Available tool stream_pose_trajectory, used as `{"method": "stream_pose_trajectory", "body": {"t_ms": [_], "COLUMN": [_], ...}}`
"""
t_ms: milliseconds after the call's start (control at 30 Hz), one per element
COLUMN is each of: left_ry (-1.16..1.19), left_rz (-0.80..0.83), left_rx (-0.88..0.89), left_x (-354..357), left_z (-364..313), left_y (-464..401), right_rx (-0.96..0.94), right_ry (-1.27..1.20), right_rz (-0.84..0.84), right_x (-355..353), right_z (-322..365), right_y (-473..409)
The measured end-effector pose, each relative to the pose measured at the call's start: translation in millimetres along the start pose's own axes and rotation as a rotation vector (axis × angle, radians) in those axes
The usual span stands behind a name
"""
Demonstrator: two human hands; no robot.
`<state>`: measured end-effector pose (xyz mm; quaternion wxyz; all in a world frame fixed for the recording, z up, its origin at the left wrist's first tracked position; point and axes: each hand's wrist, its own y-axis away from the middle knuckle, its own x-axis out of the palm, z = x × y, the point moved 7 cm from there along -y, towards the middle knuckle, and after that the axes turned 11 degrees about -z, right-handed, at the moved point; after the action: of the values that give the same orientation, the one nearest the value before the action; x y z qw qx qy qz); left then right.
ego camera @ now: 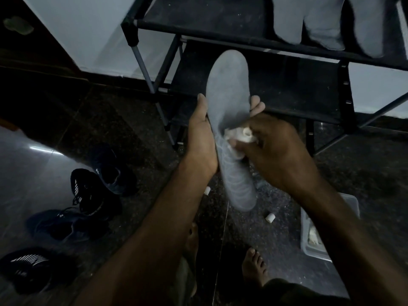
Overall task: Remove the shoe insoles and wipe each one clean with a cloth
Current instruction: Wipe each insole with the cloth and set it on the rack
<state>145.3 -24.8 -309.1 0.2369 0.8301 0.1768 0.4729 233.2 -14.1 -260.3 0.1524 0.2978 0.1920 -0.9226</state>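
Note:
A long grey insole (227,89) is held upright in mid-air in front of a black shoe rack. My left hand (202,138) grips it from behind, thumb on its left edge and fingertips showing past its right edge. My right hand (276,151) pinches a crumpled white cloth (239,136) and presses it against the insole's middle. Three more grey insoles (326,25) lie on the rack's upper shelf at top right.
Several dark sneakers (92,191) lie on the dark floor at left. The black shoe rack (220,25) stands ahead. A clear plastic tub (309,239) sits on the floor at right. Small white bits (270,217) lie below the insole. My bare feet (254,266) are underneath.

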Motion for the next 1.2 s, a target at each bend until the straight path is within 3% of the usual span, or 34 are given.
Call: {"method": "stream_pose_trajectory", "body": {"t_ms": [100,233,300,433,500,600,700,900,967,1100,1200], "left_ry": [0.035,0.011,-0.053,-0.014,-0.012,0.002,-0.075,-0.039,0.002,-0.142,-0.158], "left_rz": [0.039,0.072,0.082,0.097,0.094,0.115,0.055,0.119,0.134,0.048,0.043], "left_rx": [-0.004,-0.033,-0.008,-0.050,-0.017,-0.056,0.011,-0.038,-0.063,0.043,0.042], "left_x": [1,0,0,-1,-1,2,-1,-4,-3,-6,-6], "left_z": [-3,3,3,5,1,8,10,6,8,10,12], "left_y": [-3,-6,-8,-7,-5,-4,-9,-9,-7,-10,-10], "right_rx": [0.001,-0.029,0.003,0.067,0.014,-0.051,-0.021,-0.015,-0.057,-0.023,-0.030], "right_ry": [-0.116,0.056,0.058,-0.168,-0.175,-0.045,0.064,-0.168,-0.101,0.120,0.157], "right_rz": [0.165,-0.172,-0.255,0.015,0.049,-0.116,-0.288,0.017,-0.047,-0.339,-0.379], "right_x": [10,-6,-10,12,15,7,-4,16,12,-12,-16], "right_z": [13,4,-1,9,16,11,-1,18,14,-15,-21], "right_y": [5,-2,-1,7,7,1,0,8,2,-5,-4]}}
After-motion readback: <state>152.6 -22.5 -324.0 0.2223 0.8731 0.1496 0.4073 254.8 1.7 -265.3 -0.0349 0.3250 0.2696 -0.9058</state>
